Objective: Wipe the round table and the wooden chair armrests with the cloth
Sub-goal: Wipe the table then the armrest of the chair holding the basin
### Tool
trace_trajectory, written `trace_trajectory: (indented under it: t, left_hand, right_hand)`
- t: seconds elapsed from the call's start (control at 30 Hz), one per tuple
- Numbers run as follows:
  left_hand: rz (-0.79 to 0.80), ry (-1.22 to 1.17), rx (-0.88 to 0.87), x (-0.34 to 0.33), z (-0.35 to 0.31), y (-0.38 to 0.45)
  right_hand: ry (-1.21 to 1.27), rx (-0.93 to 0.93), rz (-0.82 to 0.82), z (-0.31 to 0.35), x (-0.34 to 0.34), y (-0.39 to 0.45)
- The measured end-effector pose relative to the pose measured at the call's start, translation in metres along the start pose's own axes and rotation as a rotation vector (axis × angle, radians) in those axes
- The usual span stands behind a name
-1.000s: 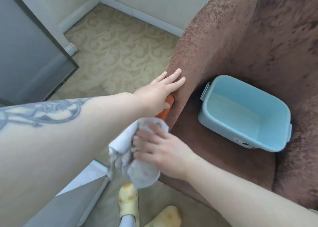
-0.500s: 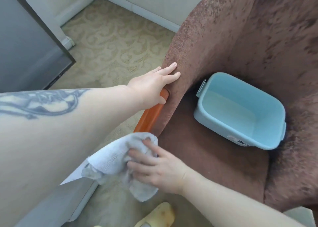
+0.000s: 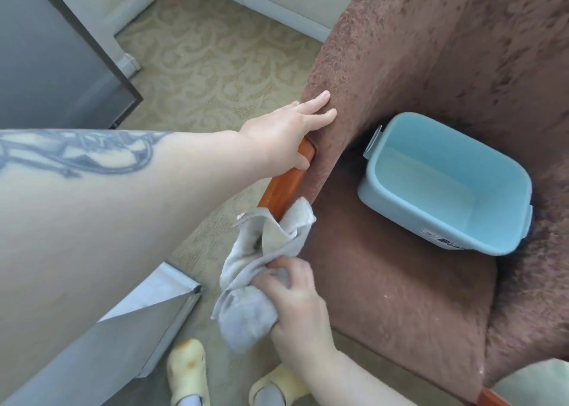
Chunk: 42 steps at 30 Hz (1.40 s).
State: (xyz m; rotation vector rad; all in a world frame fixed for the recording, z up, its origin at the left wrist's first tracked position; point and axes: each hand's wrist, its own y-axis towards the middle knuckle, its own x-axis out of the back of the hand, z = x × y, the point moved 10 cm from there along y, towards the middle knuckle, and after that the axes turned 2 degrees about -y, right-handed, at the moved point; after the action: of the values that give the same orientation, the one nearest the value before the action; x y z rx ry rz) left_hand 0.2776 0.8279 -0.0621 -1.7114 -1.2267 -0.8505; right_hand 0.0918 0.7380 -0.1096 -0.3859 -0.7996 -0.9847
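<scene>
Right, my left hand (image 3: pixel 284 136) lies flat and open, palm on the top end of the wooden armrest (image 3: pixel 281 190) and fingers out along the brown chair (image 3: pixel 400 282) side. My right hand (image 3: pixel 295 298) has its grip closed on the grey cloth (image 3: pixel 261 270), bunched low, with a loose flap touching the lower part of the armrest. No round table in sight. A blue tub (image 3: pixel 446 187) sits on the seat, just beside my wiping line. Risk as I see it: only that floppy corner meets the wood, so a stroke could skim and leave streaks. A wide swing could knock the tub. My left palm also covers a stretch I might miss.
</scene>
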Motion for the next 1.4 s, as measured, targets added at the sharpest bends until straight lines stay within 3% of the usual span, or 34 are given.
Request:
trace_trajectory:
  t: [0.13,0.2,0.37,0.5,0.67,0.77,0.93,1.0,1.17,1.4]
  left_hand:
    - [-0.047,0.019,-0.023,0.005,-0.002,0.001]
    - [-0.057,0.024,-0.037,0.008,-0.001,0.001]
    - [-0.035,0.054,-0.089,0.003,0.004,0.002]
    - [-0.055,0.135,-0.138,0.005,0.002,0.003]
    - [-0.075,0.281,-0.369,0.021,-0.010,0.009]
    - [-0.031,0.305,-0.464,0.030,-0.015,0.020]
    - [0.072,0.300,-0.486,0.031,-0.013,0.034]
    - [0.047,0.257,-0.481,0.033,-0.013,0.033]
    - [0.022,0.248,-0.489,0.041,-0.022,0.042]
    - [0.072,0.294,-0.449,0.044,-0.033,0.051]
  right_hand:
    - [0.126,-0.304,-0.502,-0.041,0.087,0.064]
    - [0.129,-0.390,-0.607,-0.045,0.093,0.073]
    - [0.141,-0.492,-0.331,-0.009,-0.020,-0.009]
    - [0.128,-0.611,-0.200,-0.004,-0.044,-0.037]
    - [0.091,-0.541,-0.497,0.004,0.023,0.042]
    - [-0.040,-0.538,-0.348,0.018,0.005,0.055]
    - [-0.211,-0.344,-0.163,0.038,-0.024,0.023]
    - [-0.245,-0.348,-0.213,0.031,-0.005,0.055]
    - [-0.124,-0.685,-0.371,0.011,0.020,0.098]
    - [-0.232,-0.370,-0.225,0.039,0.003,0.025]
